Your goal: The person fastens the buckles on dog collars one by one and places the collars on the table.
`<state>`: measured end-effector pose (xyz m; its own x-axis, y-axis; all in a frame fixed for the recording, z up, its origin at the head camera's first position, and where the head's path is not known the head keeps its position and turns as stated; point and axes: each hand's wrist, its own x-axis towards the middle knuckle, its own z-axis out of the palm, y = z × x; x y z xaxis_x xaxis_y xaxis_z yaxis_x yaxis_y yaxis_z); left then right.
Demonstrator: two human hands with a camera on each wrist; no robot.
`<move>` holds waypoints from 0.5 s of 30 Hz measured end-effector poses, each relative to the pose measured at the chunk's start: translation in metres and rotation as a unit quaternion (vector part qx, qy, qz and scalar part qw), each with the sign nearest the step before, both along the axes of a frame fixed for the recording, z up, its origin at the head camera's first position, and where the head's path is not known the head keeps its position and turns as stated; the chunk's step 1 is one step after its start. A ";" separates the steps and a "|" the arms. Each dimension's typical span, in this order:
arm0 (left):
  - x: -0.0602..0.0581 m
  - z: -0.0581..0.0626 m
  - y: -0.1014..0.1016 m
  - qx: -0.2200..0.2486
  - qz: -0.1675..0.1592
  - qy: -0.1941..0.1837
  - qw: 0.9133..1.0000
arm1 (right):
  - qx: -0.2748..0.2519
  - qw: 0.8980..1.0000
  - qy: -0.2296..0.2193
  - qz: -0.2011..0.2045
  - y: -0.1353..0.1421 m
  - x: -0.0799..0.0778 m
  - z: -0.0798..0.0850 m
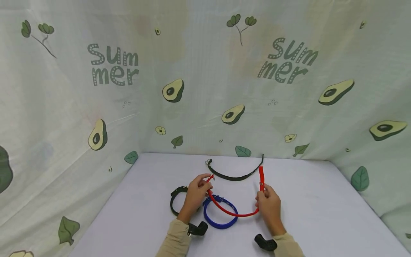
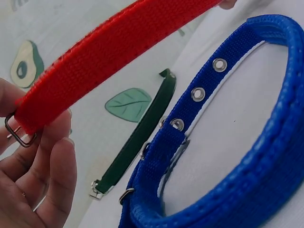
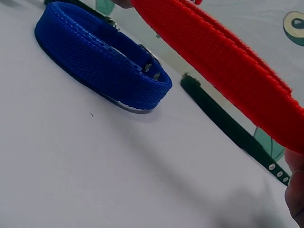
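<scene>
Left hand, right hand pinch red collar above blue collar. Looped: blue, dark collar beside it. Unlooped: red, green strap beyond.

The lower middle of the head view shows one red collar, one blue collar and two dark collars, four in all, plus two hands, two black wrist devices and, above, two "summer" prints.

we see a smooth whitish counter, on it a blue collar closed into a ring, a dark looped collar to its left, a dark green collar opened in a curve toward the back edge
</scene>
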<state>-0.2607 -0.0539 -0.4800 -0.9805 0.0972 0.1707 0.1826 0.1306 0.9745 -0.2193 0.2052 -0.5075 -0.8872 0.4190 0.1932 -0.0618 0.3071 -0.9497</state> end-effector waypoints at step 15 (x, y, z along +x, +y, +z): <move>0.023 0.036 0.001 0.038 -0.011 -0.030 0.999 | -0.059 0.997 0.022 0.049 -0.005 0.015 0.004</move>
